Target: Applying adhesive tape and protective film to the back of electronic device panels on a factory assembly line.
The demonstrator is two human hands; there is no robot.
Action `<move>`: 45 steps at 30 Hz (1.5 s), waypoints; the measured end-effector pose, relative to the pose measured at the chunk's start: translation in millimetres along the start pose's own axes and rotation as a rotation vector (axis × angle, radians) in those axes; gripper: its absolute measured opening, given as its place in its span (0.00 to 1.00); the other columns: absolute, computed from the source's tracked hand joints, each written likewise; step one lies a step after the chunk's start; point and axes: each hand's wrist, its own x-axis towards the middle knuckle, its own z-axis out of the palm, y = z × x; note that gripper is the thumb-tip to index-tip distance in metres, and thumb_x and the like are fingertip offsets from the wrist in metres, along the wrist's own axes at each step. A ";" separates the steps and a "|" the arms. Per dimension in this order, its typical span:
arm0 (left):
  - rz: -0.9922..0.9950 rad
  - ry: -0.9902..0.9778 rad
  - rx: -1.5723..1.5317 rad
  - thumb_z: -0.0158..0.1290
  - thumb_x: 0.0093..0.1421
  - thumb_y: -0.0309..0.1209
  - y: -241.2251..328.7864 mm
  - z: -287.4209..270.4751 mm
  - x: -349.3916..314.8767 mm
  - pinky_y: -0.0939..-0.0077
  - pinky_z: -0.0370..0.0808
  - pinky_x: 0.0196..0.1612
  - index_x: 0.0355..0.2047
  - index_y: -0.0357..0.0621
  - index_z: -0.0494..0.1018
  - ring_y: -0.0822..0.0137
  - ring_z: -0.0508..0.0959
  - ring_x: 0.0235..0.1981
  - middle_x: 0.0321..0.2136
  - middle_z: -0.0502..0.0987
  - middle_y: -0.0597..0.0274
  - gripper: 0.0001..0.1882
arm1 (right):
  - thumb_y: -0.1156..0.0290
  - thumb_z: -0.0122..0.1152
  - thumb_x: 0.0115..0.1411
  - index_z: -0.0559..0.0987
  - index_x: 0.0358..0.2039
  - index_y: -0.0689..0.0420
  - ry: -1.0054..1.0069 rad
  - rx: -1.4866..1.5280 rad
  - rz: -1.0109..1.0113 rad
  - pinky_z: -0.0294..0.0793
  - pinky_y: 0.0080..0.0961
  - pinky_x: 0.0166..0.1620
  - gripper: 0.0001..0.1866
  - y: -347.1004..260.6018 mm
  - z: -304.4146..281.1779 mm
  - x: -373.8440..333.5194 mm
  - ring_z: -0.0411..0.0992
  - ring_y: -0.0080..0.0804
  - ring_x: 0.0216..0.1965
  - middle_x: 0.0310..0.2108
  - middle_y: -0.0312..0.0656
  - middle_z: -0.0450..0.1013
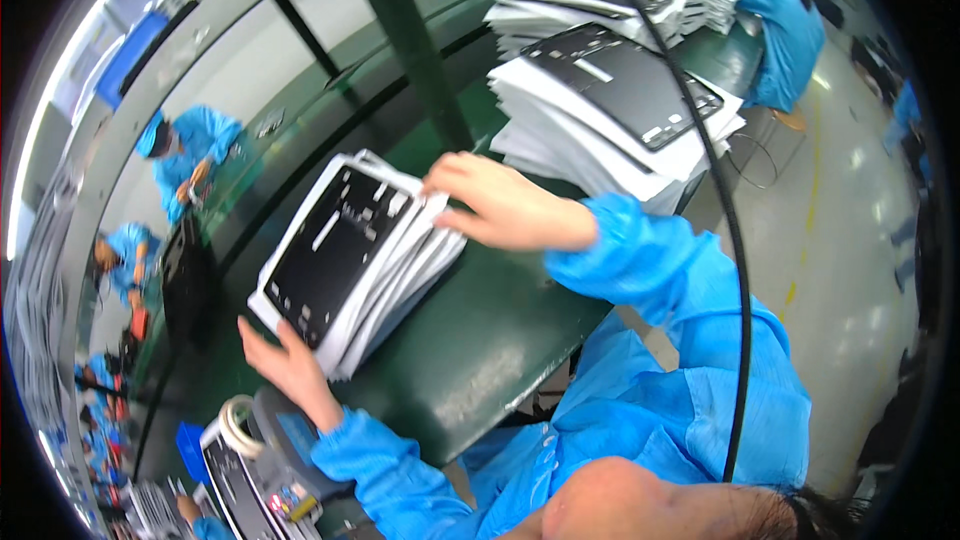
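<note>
On the green bench lies a stack of white sheets [378, 312], with flat black panels layered in. The top black panel [322, 258] is thin and rectangular, with small white labels and cut-outs. My right hand [505, 205] is at the stack's far right corner, its thumb and fingers closed on the edge of the white sheets. My left hand [290, 370] is held by the near left corner, fingers stretched apart and holding nothing. Whether its fingertips touch the stack, I cannot tell.
Taller piles of white sheets and black panels [615, 90] stand at the far right. A grey device [290, 440] and a tape roll [240, 427] sit at lower left. A black cable [735, 270] hangs at right. Co-workers in blue [190, 155] sit across and beyond [785, 30].
</note>
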 end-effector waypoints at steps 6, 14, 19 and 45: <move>0.100 -0.174 -0.396 0.49 0.59 0.20 100.1 -23.8 -41.4 0.64 0.66 0.55 0.51 0.33 0.68 0.56 0.71 0.52 0.49 0.70 0.49 0.18 | 0.70 0.65 0.51 0.77 0.41 0.57 0.306 -0.559 -0.037 0.72 0.37 0.48 0.15 -2.2 -131.4 -45.1 0.72 0.46 0.44 0.39 0.46 0.74; -0.321 -1.277 -1.197 0.45 0.67 0.49 228.0 62.1 -50.6 0.63 0.63 0.59 0.66 0.42 0.53 0.59 0.65 0.60 0.62 0.60 0.53 0.35 | 0.37 0.52 0.60 0.76 0.50 0.58 0.151 0.191 1.042 0.73 0.24 0.49 0.36 157.8 -249.6 -128.6 0.74 0.28 0.47 0.49 0.47 0.74; -0.539 -1.490 -1.377 0.45 0.66 0.54 280.5 128.3 -36.8 0.62 0.63 0.59 0.64 0.45 0.58 0.62 0.65 0.59 0.60 0.63 0.57 0.34 | 0.32 0.49 0.58 0.82 0.41 0.55 0.172 0.576 1.245 0.77 0.13 0.33 0.36 143.4 -235.7 -119.1 0.78 0.20 0.27 0.35 0.42 0.80; -0.582 -1.535 -1.628 0.55 0.57 0.57 331.8 144.9 21.3 0.56 0.69 0.53 0.53 0.47 0.70 0.58 0.73 0.52 0.49 0.76 0.60 0.33 | 0.52 0.64 0.59 0.82 0.36 0.61 0.001 0.439 1.165 0.78 0.20 0.28 0.21 90.8 -250.7 -60.8 0.77 0.24 0.25 0.31 0.43 0.80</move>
